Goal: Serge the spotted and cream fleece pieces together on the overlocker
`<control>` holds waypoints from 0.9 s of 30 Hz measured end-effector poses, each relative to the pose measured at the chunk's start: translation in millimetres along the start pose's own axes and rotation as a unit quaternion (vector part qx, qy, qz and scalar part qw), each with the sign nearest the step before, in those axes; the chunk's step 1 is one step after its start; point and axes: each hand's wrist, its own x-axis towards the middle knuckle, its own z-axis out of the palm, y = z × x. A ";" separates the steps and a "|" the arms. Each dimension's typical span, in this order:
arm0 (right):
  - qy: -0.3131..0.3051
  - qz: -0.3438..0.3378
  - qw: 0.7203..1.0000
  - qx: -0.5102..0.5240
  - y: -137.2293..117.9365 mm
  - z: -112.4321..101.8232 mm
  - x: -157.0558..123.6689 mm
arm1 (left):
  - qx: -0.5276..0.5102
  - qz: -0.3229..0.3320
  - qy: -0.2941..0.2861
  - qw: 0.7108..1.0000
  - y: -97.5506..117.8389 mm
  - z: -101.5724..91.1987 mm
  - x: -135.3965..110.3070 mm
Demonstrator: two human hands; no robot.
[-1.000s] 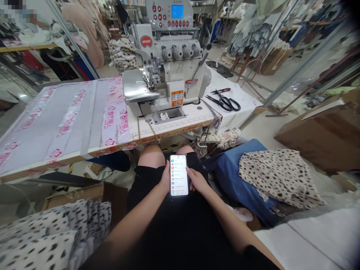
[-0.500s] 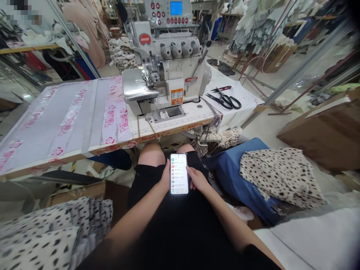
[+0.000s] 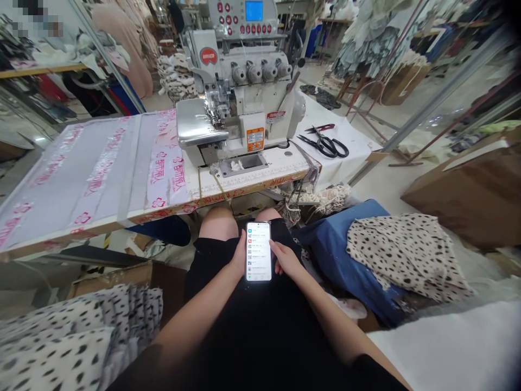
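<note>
A smartphone (image 3: 258, 252) with a bright white screen showing a list lies upright over my lap. My left hand (image 3: 239, 256) grips its left edge, the thumb along the side and the other fingers hidden behind it. At the right edge, my right hand (image 3: 285, 258) has its thumb on the phone's side or screen border; its other fingers are curled below, partly hidden. Beyond my knees stands a white overlock sewing machine (image 3: 254, 98) with a blue display, set into the table.
Black scissors (image 3: 325, 144) lie on white cloth right of the machine. The tabletop (image 3: 109, 163) carries pink-printed film. Spotted fabric (image 3: 407, 252) rests over a blue cover (image 3: 358, 217) at right; a spotted fabric stack (image 3: 81, 331) sits lower left. Cardboard boxes (image 3: 468, 190) stand at far right.
</note>
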 end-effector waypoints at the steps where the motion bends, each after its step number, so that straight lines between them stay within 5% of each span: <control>1: 0.000 0.000 1.000 0.003 0.3 -0.1 0.1 | 0.000 0.000 0.000 1.000 0.0 -0.1 0.2; 27: -0.046 -0.010 0.999 0.028 -0.6 -6.0 -2.8 | 0.017 -0.007 -0.011 1.000 0.4 0.4 1.4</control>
